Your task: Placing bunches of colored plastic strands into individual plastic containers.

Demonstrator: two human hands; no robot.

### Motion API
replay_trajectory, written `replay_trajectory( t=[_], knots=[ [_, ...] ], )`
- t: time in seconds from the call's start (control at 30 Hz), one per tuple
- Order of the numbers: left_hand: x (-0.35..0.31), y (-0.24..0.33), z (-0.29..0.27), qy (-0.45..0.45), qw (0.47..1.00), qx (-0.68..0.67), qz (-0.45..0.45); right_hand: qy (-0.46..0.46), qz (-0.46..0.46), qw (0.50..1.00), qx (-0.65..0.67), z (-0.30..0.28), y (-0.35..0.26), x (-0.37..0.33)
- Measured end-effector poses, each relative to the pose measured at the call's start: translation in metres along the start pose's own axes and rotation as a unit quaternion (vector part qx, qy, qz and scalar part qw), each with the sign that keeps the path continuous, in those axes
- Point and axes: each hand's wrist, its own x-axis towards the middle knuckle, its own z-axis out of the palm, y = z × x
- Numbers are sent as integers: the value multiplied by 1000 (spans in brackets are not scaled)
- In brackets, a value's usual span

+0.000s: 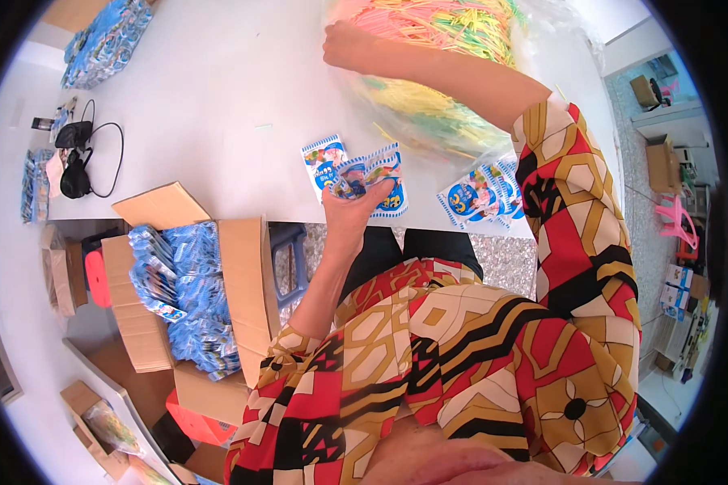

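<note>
My left hand [354,208] is closed around several small blue-and-white packets [387,171] at the table's near edge. One packet [322,153] shows just left of them, its lower part behind the others and my hand. My right arm reaches across a large clear plastic bag [461,133] full of thin pink, yellow and green plastic sticks [429,95]. At the bag's far left side, my right hand [346,47] is curled shut; its fingers face away, so what they grip is hidden. More packets [481,196] lie overlapping near my right elbow.
Left of me, an open cardboard box [247,283] holds bundled blue packets [198,283]. A stack of blue packets [109,40] stands at the table's far left. A black corded device [76,174] and another packet bundle [36,186] lie at the left edge. A blue plastic stool [289,263] stands below the table.
</note>
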Motion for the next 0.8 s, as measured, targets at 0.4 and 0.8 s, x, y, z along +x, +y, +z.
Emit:
replay_trajectory(
  t=[0.4,0.8],
  knots=[
    [0,0,1,9,1000,-2,2,273,-8,872,406,72,34,-12],
    [3,1,0,11,1000,6,-2,232,142,838,473,48,25,-30]
  ],
)
